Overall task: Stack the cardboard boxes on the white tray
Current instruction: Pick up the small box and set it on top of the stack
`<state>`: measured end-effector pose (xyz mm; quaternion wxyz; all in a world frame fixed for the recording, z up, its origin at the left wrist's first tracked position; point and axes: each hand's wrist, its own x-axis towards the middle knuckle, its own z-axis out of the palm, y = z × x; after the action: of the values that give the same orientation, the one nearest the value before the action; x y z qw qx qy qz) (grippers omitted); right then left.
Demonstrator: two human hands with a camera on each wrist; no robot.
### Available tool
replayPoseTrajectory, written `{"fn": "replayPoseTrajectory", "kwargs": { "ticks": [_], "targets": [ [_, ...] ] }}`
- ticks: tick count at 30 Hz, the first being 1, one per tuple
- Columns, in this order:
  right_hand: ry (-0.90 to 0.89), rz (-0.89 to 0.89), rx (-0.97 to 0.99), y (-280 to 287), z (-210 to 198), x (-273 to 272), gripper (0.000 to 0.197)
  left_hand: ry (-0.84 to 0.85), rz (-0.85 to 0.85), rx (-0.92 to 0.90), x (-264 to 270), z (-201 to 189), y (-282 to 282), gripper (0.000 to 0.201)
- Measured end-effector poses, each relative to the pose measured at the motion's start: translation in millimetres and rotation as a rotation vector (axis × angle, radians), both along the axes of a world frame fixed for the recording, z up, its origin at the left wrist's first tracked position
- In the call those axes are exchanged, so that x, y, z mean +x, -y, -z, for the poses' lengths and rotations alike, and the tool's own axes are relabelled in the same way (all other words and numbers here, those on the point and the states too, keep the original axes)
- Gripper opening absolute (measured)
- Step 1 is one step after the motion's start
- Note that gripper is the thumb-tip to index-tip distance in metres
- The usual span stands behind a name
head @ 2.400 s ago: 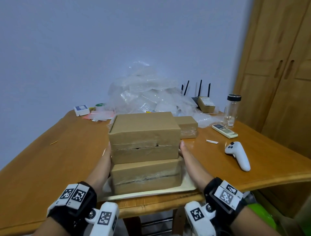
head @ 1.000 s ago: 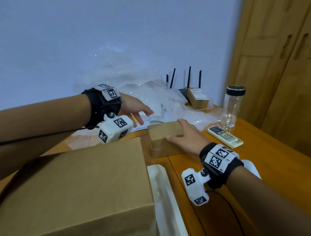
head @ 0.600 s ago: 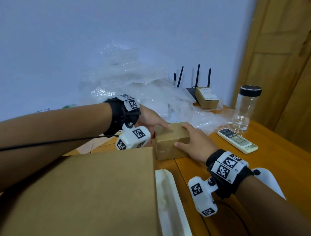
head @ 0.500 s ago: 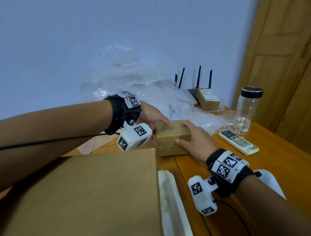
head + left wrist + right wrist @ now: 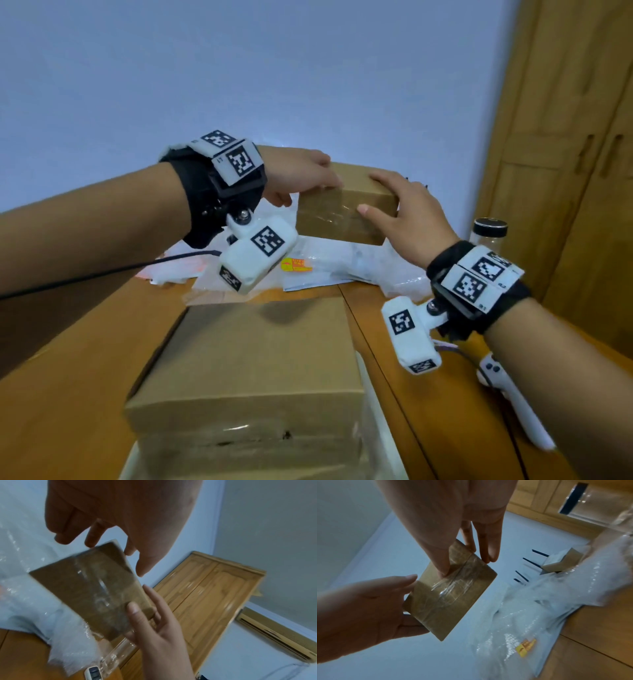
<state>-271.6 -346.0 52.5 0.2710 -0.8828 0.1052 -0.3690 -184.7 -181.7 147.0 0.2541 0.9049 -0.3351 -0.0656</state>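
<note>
A small taped cardboard box (image 5: 346, 214) hangs in the air behind the stack, gripped at both ends. My left hand (image 5: 306, 180) holds its left end, fingers on top and thumb on the near face. My right hand (image 5: 394, 205) holds the right end the same way. The left wrist view shows the small box (image 5: 96, 595) from below, under my left hand (image 5: 120, 520). In the right wrist view it (image 5: 450, 592) sits between both hands. Two larger cardboard boxes (image 5: 260, 359) are stacked on the white tray (image 5: 380, 442) near the table's front edge.
A heap of bubble wrap (image 5: 342, 270) lies on the wooden table (image 5: 85, 377) under the lifted box. A glass jar (image 5: 489, 233) and a white controller (image 5: 507, 394) are to the right. A router's antennas (image 5: 527, 568) stand by the wall. A wooden wardrobe (image 5: 565, 137) fills the right side.
Both hands reached past the stack and closed on the small box on the table. They have now lifted it clear of the table, above the bubble wrap.
</note>
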Motion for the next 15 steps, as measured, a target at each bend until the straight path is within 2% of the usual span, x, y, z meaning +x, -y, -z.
{"fn": "replayPoseTrajectory", "kwargs": {
  "ticks": [2, 5, 7, 15],
  "targets": [
    [0.051, -0.013, -0.026, -17.8, -18.0, -14.1, 0.052, 0.1, 0.024, -0.074, -17.2, -6.8, -24.1, 0.07],
    [0.103, -0.031, -0.036, -46.9, -36.7, -35.2, 0.051, 0.233, 0.038, -0.104, -40.6, -9.3, -64.4, 0.104],
    [0.131, -0.042, -0.037, -70.5, -43.4, -49.9, 0.052, 0.303, 0.032, -0.103, -55.2, -5.1, -91.0, 0.114],
    [0.14, -0.115, -0.034, -142.3, -40.1, -99.8, 0.055, 0.528, -0.035, -0.222, -99.4, 34.9, -174.0, 0.093]
  ]
}}
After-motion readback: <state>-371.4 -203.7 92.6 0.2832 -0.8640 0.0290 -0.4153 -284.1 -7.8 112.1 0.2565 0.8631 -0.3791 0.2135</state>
